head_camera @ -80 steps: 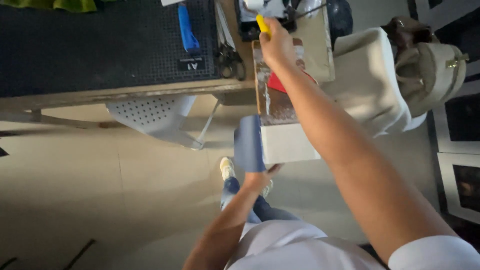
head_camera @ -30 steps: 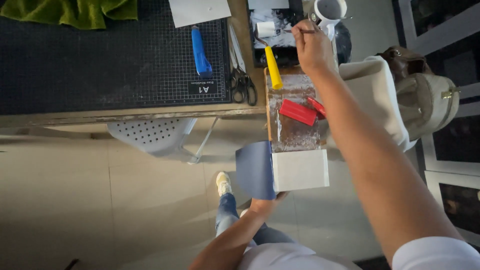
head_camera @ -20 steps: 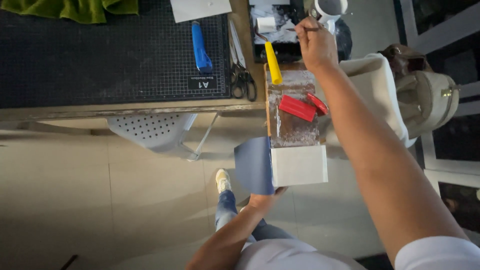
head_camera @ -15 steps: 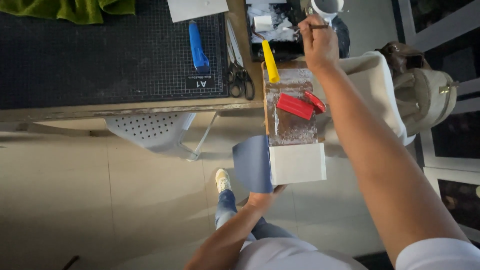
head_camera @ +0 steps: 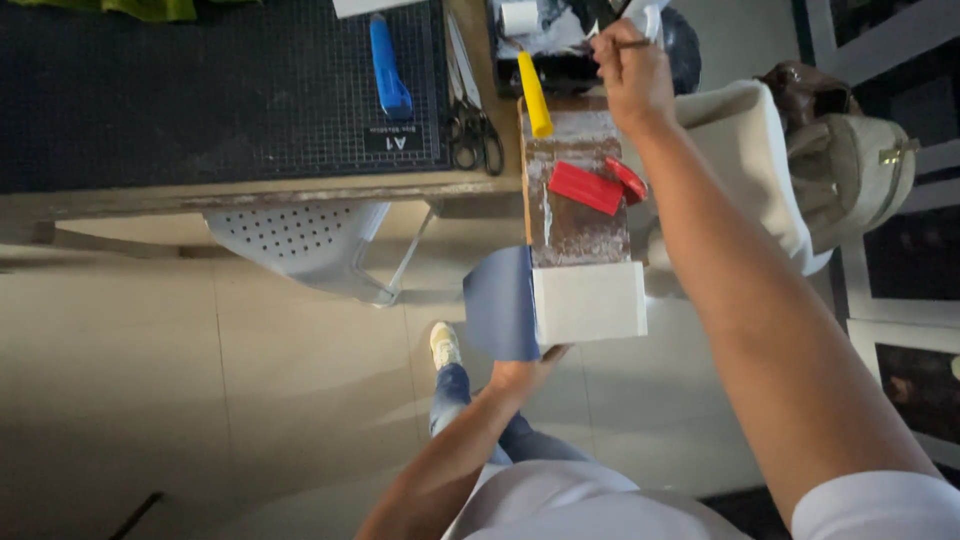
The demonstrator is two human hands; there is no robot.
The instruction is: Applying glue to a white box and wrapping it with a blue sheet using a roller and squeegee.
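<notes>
We see the right hand (head_camera: 632,75) stretched out over the far end of the table, its fingers pinched shut on a thin stick (head_camera: 622,44), perhaps a brush handle; its tip is hidden. The left hand (head_camera: 527,372) is low, below the table edge, gripping from underneath a white box (head_camera: 588,302) with a blue sheet (head_camera: 500,304) against its left side. The box sits at the near end of a smeared brown board (head_camera: 575,215) that juts off the table. On the board lie a red scraper (head_camera: 592,186) and a yellow handle (head_camera: 534,96).

Left of the board, scissors (head_camera: 470,120) and a blue knife (head_camera: 386,66) rest on a black cutting mat (head_camera: 220,90). Under the table stands a white perforated chair (head_camera: 300,235) on a pale tiled floor (head_camera: 150,380). To the right, a beige bag (head_camera: 850,180) hangs beside a cream cushion (head_camera: 745,160).
</notes>
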